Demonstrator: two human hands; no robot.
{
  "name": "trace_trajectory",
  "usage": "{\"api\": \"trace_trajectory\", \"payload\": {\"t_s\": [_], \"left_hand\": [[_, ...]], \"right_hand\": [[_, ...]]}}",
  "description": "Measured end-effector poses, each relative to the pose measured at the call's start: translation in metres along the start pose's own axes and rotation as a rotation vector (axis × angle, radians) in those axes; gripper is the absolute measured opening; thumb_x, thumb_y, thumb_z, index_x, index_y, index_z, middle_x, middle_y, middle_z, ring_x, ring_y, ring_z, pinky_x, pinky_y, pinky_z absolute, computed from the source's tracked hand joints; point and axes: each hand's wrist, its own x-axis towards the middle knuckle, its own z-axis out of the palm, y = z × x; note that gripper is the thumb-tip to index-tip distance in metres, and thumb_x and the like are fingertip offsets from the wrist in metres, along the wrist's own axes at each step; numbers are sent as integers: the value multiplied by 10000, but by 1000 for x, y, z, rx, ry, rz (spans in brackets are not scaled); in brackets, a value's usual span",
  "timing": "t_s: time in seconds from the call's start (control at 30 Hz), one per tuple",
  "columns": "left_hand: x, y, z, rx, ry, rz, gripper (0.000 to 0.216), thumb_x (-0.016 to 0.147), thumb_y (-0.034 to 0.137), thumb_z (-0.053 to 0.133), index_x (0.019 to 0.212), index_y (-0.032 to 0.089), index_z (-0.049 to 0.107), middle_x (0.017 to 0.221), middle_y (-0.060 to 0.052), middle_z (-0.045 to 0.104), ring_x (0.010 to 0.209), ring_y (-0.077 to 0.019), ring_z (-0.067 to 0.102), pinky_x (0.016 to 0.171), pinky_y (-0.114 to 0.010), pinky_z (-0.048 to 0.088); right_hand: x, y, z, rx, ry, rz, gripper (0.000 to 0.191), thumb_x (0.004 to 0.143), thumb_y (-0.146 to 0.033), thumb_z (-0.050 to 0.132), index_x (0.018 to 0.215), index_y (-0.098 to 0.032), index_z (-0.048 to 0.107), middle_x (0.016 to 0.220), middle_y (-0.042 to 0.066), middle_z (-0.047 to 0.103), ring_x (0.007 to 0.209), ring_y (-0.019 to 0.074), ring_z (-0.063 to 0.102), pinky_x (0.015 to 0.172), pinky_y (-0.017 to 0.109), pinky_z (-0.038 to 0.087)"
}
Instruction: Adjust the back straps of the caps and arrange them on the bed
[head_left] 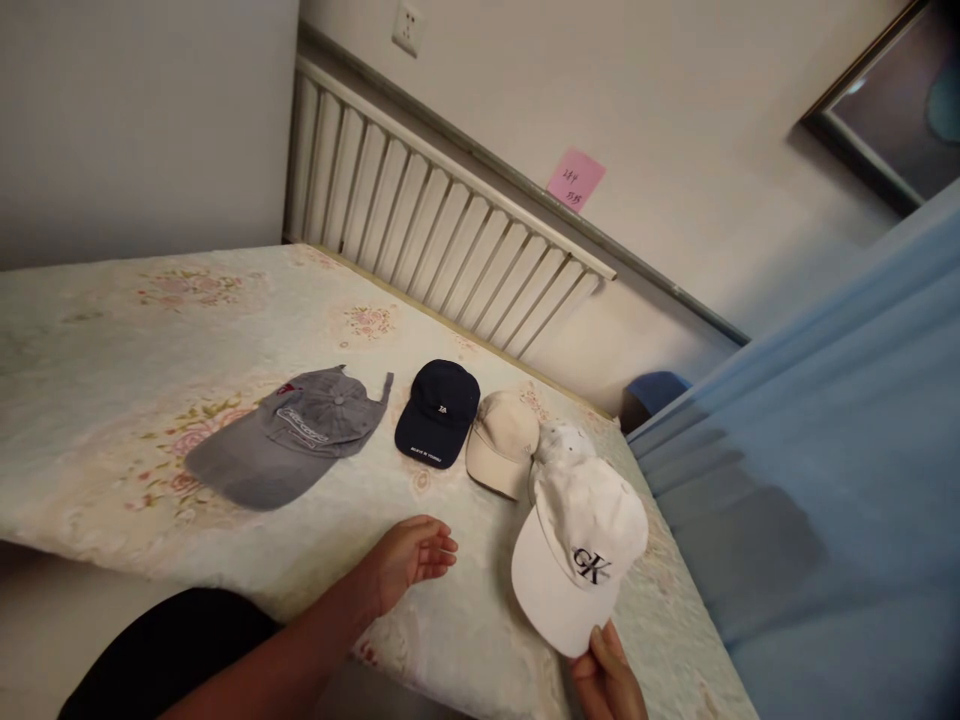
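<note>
My right hand (pixel 606 672) pinches the brim of a white baseball cap (pixel 611 510) with black letters on its front. The cap is raised over the near right part of the bed and partly covers another white cap (pixel 564 440). My left hand (pixel 420 555) hovers over the bed with nothing in it, its fingers loosely curled and apart. Beyond it lie a beige cap (pixel 504 435) and a dark navy cap (pixel 441 410), side by side. Farther left a grey cap (pixel 300 435) lies with its brim toward the lower left and its back strap loose.
The bed is covered by a flowered sheet (pixel 247 300). Behind it runs a white radiator (pixel 427 220) along the wall, with a pink note (pixel 576 180) above. A blue curtain (pixel 825 450) hangs at the right. Something black and rounded (pixel 180 650) is at the lower left.
</note>
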Motion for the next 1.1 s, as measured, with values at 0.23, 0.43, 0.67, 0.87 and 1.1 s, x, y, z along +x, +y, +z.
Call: {"api": "trace_trajectory", "payload": {"t_s": [0.23, 0.43, 0.67, 0.87, 1.1], "left_hand": [[1, -2, -1, -10, 7, 0, 263, 716, 340, 685, 831, 134, 570, 809, -87, 680, 696, -166, 643, 702, -293, 478], [4, -2, -2, -17, 10, -8, 264, 697, 339, 692, 815, 133, 577, 807, -93, 682, 703, -174, 645, 701, -295, 474], [2, -1, 0, -7, 36, -16, 214, 702, 303, 672, 799, 139, 573, 782, -80, 682, 695, -165, 642, 698, -289, 479], [-1, 1, 3, 1, 48, -16, 211, 702, 301, 658, 795, 133, 569, 774, -81, 678, 694, -165, 636, 713, -296, 474], [0, 0, 2, -12, 52, -10, 224, 679, 292, 672, 794, 134, 562, 766, -84, 673, 692, -172, 633, 729, -311, 463]], "right_hand": [[24, 14, -8, 76, -52, 16, 484, 720, -277, 733, 1186, -302, 607, 1204, 47, 654, 1061, 166, 628, 971, 323, 450], [28, 15, -6, 34, -53, 44, 437, 693, -255, 741, 1121, -244, 656, 1142, 88, 683, 1023, 214, 651, 941, 371, 478], [28, 9, -3, 40, -61, 53, 500, 668, -263, 768, 1151, -257, 641, 1124, 85, 692, 1027, 214, 648, 965, 384, 457], [34, 3, 4, 51, -69, 17, 476, 653, -217, 774, 1113, -264, 661, 1133, 82, 688, 984, 184, 662, 909, 325, 492], [32, 7, 6, 18, -98, 72, 476, 641, -229, 781, 1102, -246, 665, 1095, 81, 704, 986, 200, 665, 918, 342, 490]]}}
